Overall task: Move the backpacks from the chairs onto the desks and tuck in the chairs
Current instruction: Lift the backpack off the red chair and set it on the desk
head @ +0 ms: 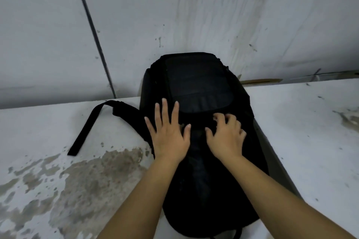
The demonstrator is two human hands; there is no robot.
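Head view shows the black fabric backpack [200,122] lying on the stained white table [58,170], left hand [168,137] flat and splayed, right hand [226,137] curled on it, gripping nothing; advise pushing it squarely wallward before releasing.

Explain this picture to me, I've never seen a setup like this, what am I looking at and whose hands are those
There is no machine here. A person wears a camera on their head, so this one picture looks forward and down at their own bare arms. A black backpack lies on a white, stained desk that stands against a grey wall. One shoulder strap trails off to the left across the desk. The left hand lies flat on the backpack with fingers spread. The right hand rests on it too, with fingers curled; whether it has a grip on the fabric is hard to tell. No chair shows in this view.
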